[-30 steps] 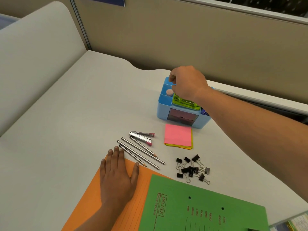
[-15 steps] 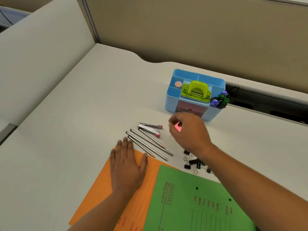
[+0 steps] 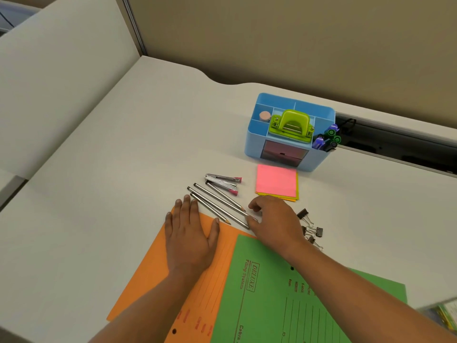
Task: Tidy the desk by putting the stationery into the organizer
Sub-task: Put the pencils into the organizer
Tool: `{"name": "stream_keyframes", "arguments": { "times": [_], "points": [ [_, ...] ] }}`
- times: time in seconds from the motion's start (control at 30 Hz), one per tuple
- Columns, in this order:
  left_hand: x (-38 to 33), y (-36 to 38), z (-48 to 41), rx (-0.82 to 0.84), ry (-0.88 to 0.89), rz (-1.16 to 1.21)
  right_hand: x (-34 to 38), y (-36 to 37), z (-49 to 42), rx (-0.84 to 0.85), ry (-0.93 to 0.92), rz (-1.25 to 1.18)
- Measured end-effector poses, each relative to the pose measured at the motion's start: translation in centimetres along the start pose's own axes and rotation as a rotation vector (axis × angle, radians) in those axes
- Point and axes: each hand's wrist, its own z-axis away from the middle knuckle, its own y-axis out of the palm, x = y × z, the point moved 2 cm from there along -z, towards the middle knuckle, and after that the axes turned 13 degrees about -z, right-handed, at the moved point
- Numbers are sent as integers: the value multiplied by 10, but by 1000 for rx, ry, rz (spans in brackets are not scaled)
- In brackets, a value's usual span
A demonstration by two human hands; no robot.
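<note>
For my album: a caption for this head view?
Right hand touches thin silver pencils; left hand rests flat on orange paper folder.

Left hand flat; right hand with fingers curled

Blue organizer, lime punch, pink notes, orange folder, green folder

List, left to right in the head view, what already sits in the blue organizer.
In the blue organizer: small round pink piece → lime-green hole punch → green and purple markers.
</note>
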Motion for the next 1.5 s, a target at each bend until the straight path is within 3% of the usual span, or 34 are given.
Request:
{"name": "stream_keyframes", "arguments": {
  "times": [0.37,0.53,0.73,0.93,1.13,1.3,1.5],
  "points": [
    [1,0,1,-9,12,16,12,-1,2,50,-39,166],
    [3,-6,1,-53,25,148,30,-15,14,20,-131,30],
    [-19,-62,3,-368,341,400,62,-47,34,-105,-302,-143],
    [-45,-107,-9,-315,454,626,81,-66,40,-194,-357,-326],
    [-50,-136,-26,-321,543,593,86,-79,38,-255,-399,-429],
    [-44,-183,-62,-444,466,629,67,-79,30,-332,-303,-560],
    [-62,-224,-112,-491,382,647,13,-28,30,-112,-55,-223]
  ]
}}
